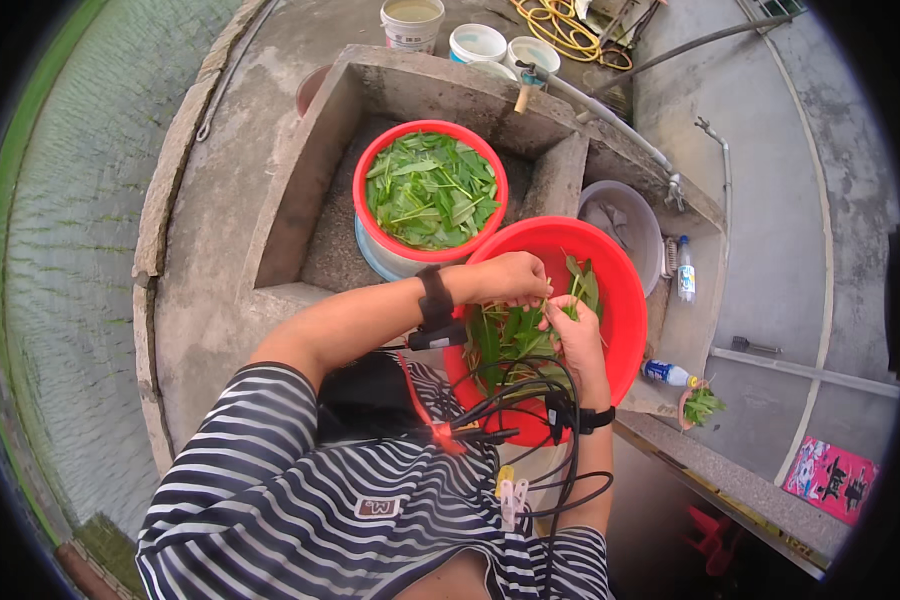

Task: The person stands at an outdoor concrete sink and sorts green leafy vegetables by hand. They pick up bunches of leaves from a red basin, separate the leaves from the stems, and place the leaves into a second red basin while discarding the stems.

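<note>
Over a large red plastic basin [626, 300], my two hands meet with fingertips almost touching. My left hand [514, 279] pinches a thin green stem between thumb and fingers. Just below and to the right, my right hand [576, 330] grips the same leafy green sprig [566, 306]. Loose leafy greens with long stems [487, 337] lie in the basin beneath, partly covered by my hands and some black cables [525, 382]. Farther off, a red-rimmed round container [358, 191] is full of picked green leaves [431, 191] and stands in the concrete sink.
The concrete sink [292, 187] has a divider [562, 176] and a tap [526, 75] above. A greyish basin [652, 225], a brush [669, 257] and plastic bottles [686, 277] stand at right. White buckets [412, 26] and a yellow hose [562, 34] lie behind. Water [105, 225] borders the left ledge.
</note>
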The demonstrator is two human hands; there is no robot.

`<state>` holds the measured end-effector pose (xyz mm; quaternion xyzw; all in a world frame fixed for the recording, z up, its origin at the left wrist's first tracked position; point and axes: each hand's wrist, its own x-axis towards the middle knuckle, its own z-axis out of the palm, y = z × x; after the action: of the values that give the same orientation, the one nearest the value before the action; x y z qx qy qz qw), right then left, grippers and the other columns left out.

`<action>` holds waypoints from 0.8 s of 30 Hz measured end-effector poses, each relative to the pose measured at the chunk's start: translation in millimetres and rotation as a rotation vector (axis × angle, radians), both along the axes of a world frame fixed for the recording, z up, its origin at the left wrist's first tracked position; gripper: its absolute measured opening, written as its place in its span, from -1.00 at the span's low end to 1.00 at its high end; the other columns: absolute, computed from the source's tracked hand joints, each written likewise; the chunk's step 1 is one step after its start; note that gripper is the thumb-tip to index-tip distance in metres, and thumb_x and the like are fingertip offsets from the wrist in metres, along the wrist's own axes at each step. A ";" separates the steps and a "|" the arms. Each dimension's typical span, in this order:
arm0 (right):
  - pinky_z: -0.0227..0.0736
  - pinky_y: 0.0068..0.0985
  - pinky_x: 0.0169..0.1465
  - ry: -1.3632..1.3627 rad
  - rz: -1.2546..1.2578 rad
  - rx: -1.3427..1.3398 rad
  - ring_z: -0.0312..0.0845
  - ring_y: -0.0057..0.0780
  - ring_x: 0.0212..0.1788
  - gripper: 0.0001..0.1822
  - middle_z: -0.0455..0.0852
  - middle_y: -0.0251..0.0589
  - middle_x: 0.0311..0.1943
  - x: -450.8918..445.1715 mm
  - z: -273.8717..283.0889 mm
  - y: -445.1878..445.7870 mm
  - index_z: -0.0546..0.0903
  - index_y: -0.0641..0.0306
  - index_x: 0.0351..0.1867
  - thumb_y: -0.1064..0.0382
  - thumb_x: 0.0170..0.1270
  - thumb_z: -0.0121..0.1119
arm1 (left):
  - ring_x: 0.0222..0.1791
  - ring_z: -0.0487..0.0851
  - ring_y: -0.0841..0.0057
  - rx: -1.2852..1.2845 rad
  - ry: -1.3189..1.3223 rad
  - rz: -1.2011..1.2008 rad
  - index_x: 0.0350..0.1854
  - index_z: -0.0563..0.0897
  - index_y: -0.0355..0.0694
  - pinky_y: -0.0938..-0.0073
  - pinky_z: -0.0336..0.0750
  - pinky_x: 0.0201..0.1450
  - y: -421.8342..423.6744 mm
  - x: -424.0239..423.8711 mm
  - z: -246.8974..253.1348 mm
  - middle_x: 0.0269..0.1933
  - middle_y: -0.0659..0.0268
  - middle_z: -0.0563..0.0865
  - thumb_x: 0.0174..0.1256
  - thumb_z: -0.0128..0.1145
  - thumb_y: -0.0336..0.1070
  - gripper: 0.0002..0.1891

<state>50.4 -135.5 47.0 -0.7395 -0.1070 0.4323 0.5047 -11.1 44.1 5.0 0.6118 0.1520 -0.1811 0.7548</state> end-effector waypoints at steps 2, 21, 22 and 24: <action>0.11 -0.74 -0.59 -0.015 -0.024 0.008 0.25 -0.80 -0.67 -0.88 0.61 -0.38 -0.55 1.1 -6.5 -8.0 0.54 0.18 -0.29 0.21 0.37 0.11 | -0.42 0.66 0.58 0.011 0.050 -0.044 -0.31 0.59 -0.28 0.60 0.49 -0.41 -2.3 5.2 10.2 -0.40 0.31 0.70 0.28 0.19 -0.17 -0.76; 0.24 -0.69 -0.55 0.257 -0.451 0.130 0.41 -0.68 -0.61 -0.83 0.66 -0.34 -0.44 19.7 3.0 -20.1 0.63 0.23 -0.26 0.23 0.24 0.35 | -0.11 0.63 0.50 -0.224 -0.014 -0.011 0.07 0.50 -0.26 0.49 0.55 -0.08 -6.7 -8.0 3.9 -0.08 0.25 0.66 0.42 0.12 -0.11 -0.65; 0.25 -0.69 -0.55 0.254 -0.466 0.111 0.42 -0.66 -0.61 -0.83 0.66 -0.32 -0.43 21.6 6.0 -19.1 0.63 0.23 -0.26 0.24 0.24 0.35 | -0.10 0.62 0.51 -0.253 -0.074 -0.032 0.06 0.50 -0.25 0.49 0.54 -0.07 -10.9 -12.2 8.4 -0.09 0.25 0.66 0.40 0.15 -0.13 -0.65; 0.25 -0.69 -0.55 0.198 -0.451 0.102 0.43 -0.65 -0.60 -0.83 0.67 -0.30 -0.42 22.2 11.0 -14.6 0.63 0.24 -0.25 0.24 0.23 0.36 | -0.08 0.64 0.46 -0.306 -0.146 -0.095 0.09 0.48 -0.27 0.44 0.54 -0.03 -11.6 -14.0 12.3 -0.08 0.21 0.66 0.36 0.22 -0.22 -0.63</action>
<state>72.6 -150.0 58.1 -0.6723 0.0888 0.3732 0.6331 -25.2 32.5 17.2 0.5076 0.0383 -0.1925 0.8389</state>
